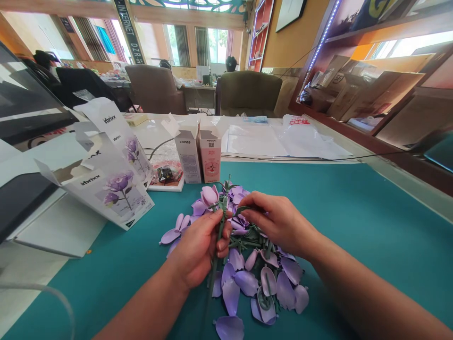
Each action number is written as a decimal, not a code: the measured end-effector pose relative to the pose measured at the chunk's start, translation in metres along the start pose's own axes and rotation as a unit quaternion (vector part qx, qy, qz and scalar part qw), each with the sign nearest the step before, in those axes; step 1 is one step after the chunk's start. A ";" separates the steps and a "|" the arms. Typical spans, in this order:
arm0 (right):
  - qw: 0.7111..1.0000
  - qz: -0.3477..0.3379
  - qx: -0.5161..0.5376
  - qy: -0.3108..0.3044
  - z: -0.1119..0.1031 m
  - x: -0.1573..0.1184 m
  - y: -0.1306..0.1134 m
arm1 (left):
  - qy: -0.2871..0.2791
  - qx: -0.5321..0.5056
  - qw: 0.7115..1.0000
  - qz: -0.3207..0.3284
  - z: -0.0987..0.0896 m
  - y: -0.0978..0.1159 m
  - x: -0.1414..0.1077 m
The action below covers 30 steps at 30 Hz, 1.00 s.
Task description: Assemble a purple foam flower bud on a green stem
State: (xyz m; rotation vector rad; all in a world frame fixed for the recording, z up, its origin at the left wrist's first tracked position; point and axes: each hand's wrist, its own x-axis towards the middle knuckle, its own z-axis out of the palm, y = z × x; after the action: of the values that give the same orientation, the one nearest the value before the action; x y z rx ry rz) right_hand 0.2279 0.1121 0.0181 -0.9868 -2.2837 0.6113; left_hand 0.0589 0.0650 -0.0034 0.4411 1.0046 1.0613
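Observation:
My left hand [200,248] is wrapped round a green flower stem [220,231], which stands slanted over the pile. At the stem's upper part sits a pale pink-purple bud [210,195]. To the right, my right hand [271,218] pinches a small green leaf [241,210] between thumb and index finger, close beside the stem. Whether the leaf is joined to the stem cannot be made out. Beneath and around both hands lies a heap of loose purple petals [230,295] and green plastic parts [240,243], partly hidden by my fingers.
Open white boxes with flower pictures [116,189] stand at the left on the green mat [354,226]. Two small upright boxes, one grey-white [189,158] and one pink [211,158], stand behind the heap. A plastic bag [307,137] lies farther back. Chairs and people are beyond the table.

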 end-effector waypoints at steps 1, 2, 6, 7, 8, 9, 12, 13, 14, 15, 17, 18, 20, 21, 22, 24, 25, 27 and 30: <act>1.000 -0.002 0.003 0.005 0.001 0.000 0.000 | 0.001 0.002 1.000 -0.003 0.000 0.000 0.000; 1.000 -0.003 0.004 0.011 0.001 0.000 0.001 | 0.000 0.005 1.000 -0.006 0.000 0.000 0.000; 0.999 -0.001 -0.005 0.043 0.001 -0.001 0.001 | -0.016 0.015 1.000 -0.014 0.001 -0.001 -0.001; 0.999 -0.002 -0.009 0.052 0.002 -0.001 0.001 | -0.018 0.018 1.000 -0.016 0.002 -0.001 -0.002; 0.998 -0.003 -0.013 0.060 0.002 -0.001 0.000 | -0.021 0.020 0.999 -0.017 0.002 -0.001 -0.002; 0.998 -0.006 -0.018 0.066 0.002 -0.001 0.000 | -0.022 0.020 0.999 -0.018 0.003 -0.002 -0.003; 0.996 -0.020 -0.035 0.076 0.005 -0.001 0.000 | -0.024 0.018 0.999 -0.014 0.004 -0.004 -0.004; 0.996 -0.026 -0.040 0.077 0.005 -0.001 0.000 | -0.025 0.015 0.999 -0.013 0.004 -0.004 -0.004; 0.996 -0.031 -0.046 0.077 0.006 -0.002 0.000 | -0.026 0.013 0.999 -0.014 0.005 -0.005 -0.003; 0.995 -0.035 -0.051 0.075 0.006 -0.002 0.000 | -0.026 0.010 1.000 -0.015 0.005 -0.005 -0.003; 0.995 -0.042 -0.061 0.070 0.007 -0.002 0.000 | -0.026 0.007 0.999 -0.017 0.005 -0.006 -0.003; 0.994 -0.046 -0.065 0.069 0.007 -0.002 0.000 | -0.025 0.006 0.999 -0.018 0.005 -0.006 -0.002; 0.994 -0.054 -0.072 0.069 0.008 -0.002 0.000 | -0.025 0.006 0.999 -0.019 0.005 -0.006 -0.002; 0.993 -0.057 -0.076 0.070 0.008 -0.002 0.000 | -0.026 0.005 0.999 -0.019 0.005 -0.006 -0.002; 0.992 -0.061 -0.081 0.072 0.009 -0.002 0.001 | -0.026 0.005 0.999 -0.019 0.004 -0.006 -0.002; 0.991 -0.069 -0.090 0.075 0.010 -0.002 0.002 | -0.027 0.005 0.999 -0.017 0.004 -0.007 -0.003; 0.990 -0.073 -0.094 0.077 0.010 -0.003 0.002 | -0.028 0.006 0.999 -0.016 0.004 -0.007 -0.002; 0.988 -0.082 -0.102 0.082 0.011 -0.003 0.003 | -0.030 0.008 0.999 -0.015 0.004 -0.007 -0.002; 0.984 -0.098 -0.116 0.090 0.012 -0.004 0.003 | -0.032 0.009 0.999 -0.016 0.004 -0.008 -0.002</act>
State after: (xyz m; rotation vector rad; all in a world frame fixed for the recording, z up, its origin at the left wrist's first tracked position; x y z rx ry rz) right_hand 0.2242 0.1087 0.0062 -0.8688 -2.2874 0.1683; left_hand 0.0664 0.0605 -0.0060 0.4705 0.9613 1.0045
